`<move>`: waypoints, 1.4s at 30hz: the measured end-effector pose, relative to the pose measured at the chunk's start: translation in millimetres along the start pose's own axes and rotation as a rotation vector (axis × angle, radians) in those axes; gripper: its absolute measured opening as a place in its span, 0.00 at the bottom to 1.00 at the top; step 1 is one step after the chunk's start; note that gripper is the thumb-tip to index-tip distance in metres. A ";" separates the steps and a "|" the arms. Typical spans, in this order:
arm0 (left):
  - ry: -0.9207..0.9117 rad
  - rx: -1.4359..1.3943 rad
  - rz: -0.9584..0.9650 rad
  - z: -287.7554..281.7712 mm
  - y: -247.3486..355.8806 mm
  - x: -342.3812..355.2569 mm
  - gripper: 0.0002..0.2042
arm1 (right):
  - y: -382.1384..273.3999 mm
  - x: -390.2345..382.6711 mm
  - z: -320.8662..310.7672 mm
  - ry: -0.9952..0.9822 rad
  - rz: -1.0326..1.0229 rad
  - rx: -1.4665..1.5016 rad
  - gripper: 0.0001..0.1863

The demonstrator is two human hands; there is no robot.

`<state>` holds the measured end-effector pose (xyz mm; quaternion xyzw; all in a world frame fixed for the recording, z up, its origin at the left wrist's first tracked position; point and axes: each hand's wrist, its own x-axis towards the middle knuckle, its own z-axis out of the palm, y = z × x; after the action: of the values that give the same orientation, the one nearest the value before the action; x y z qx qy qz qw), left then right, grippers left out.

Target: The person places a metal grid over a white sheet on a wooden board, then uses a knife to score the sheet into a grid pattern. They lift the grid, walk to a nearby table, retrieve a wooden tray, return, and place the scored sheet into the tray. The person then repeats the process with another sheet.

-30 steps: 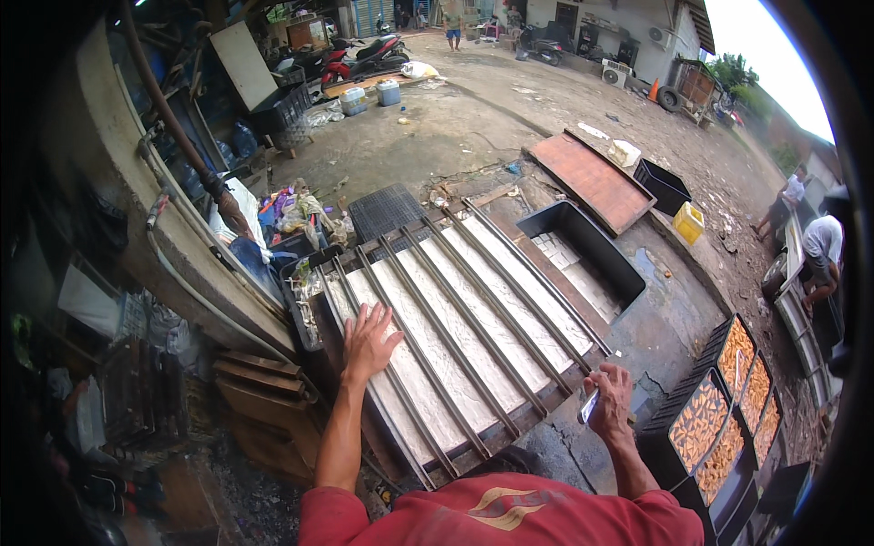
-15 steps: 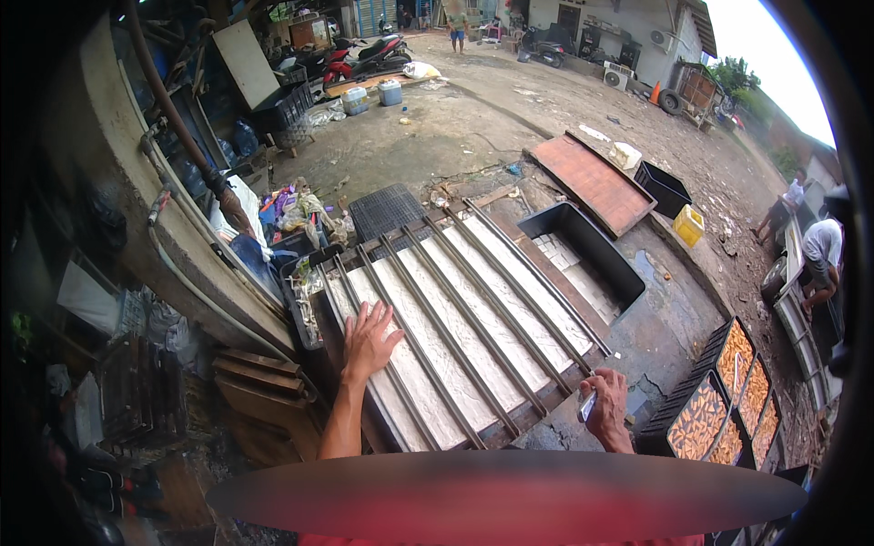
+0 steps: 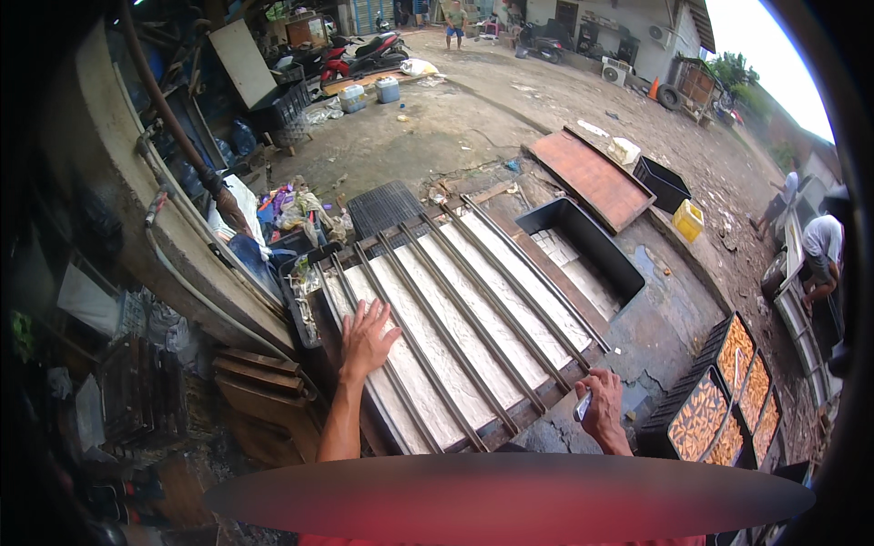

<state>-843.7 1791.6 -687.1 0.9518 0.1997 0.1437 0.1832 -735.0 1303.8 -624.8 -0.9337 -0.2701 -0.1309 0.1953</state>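
Observation:
A wide white slab, which looks like tofu with a wrinkled surface, fills a dark-edged frame in front of me. Several long metal bars lie across it side by side. My left hand rests palm down with fingers spread, over the leftmost bars and the white strip between them. By the frame's near right corner, close to the bar ends, my right hand is closed around a small shiny metal tool. The tool looks like a short blade, but its handle is hidden in the fingers.
Right of the frame sits a black tub holding pale blocks, with a reddish board beyond. Black crates of orange-brown pieces stand at the near right. Stacked boards lie left. A person bends by a vehicle.
The right hand has shifted slightly left and the metal tool has tilted a little. My left hand stays on the slab. At the far right, a person by the vehicle has changed posture.

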 end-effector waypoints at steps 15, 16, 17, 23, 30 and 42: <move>0.026 0.010 0.023 0.6 -1.9 -1.1 0.33 | -5.8 -1.0 3.5 0.014 -0.020 0.014 0.09; 0.033 0.006 0.027 1.2 -2.1 -1.3 0.33 | -5.3 -1.2 3.7 0.003 -0.014 0.005 0.10; 0.028 0.006 0.024 1.6 -2.4 -1.1 0.33 | -4.9 -1.9 4.1 -0.019 0.005 0.001 0.10; 0.018 -0.003 0.015 1.0 -2.7 0.1 0.33 | -3.2 -4.9 6.3 -0.040 0.001 0.000 0.10; 0.008 -0.010 0.008 0.0 -2.4 -0.6 0.33 | -3.3 -5.9 7.7 -0.029 -0.004 0.011 0.09; 0.017 -0.014 0.019 -4.0 -0.3 -2.3 0.33 | -3.7 -8.7 7.6 -0.065 0.036 0.051 0.12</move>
<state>-847.2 1792.0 -684.1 0.9511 0.1911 0.1550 0.1869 -743.1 1306.1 -633.5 -0.9369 -0.2628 -0.0901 0.2124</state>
